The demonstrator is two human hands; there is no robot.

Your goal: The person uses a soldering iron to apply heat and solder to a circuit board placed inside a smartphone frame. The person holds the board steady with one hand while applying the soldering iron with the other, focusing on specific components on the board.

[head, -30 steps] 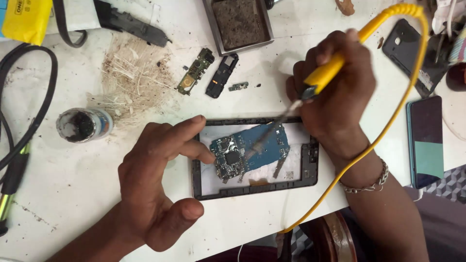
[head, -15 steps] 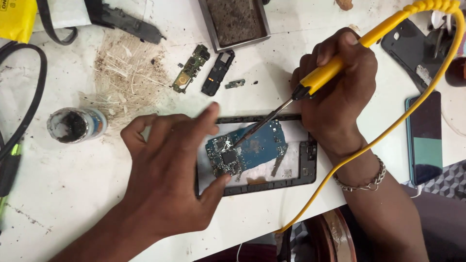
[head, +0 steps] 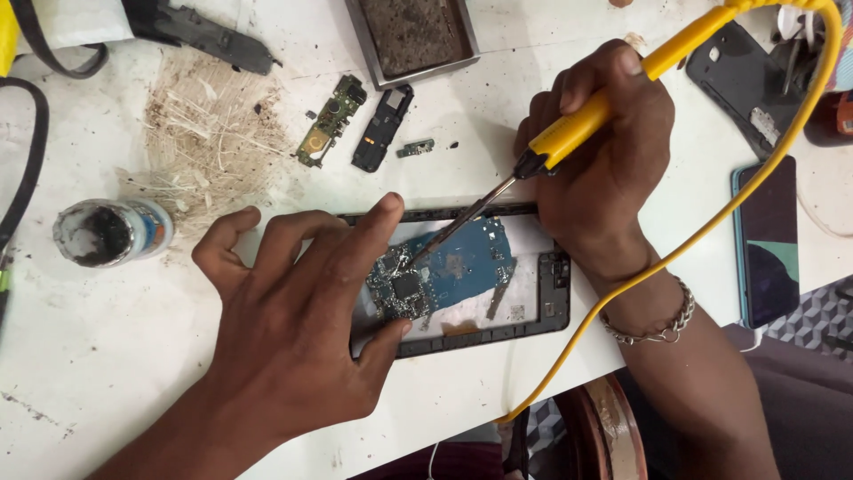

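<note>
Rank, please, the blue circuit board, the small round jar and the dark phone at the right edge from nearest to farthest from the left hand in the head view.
1. Blue circuit board: under the left hand fingertips.
2. Small round jar: left of it.
3. Dark phone: far right edge.

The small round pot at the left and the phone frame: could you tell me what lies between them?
The left hand, spread flat on the white table, fills that stretch in the head view; its fingertips reach the phone frame from the pot side.

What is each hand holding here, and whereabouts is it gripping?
The right hand grips a soldering iron by its yellow handle. The left hand holds nothing; its fingers press on the opened phone frame.
</note>
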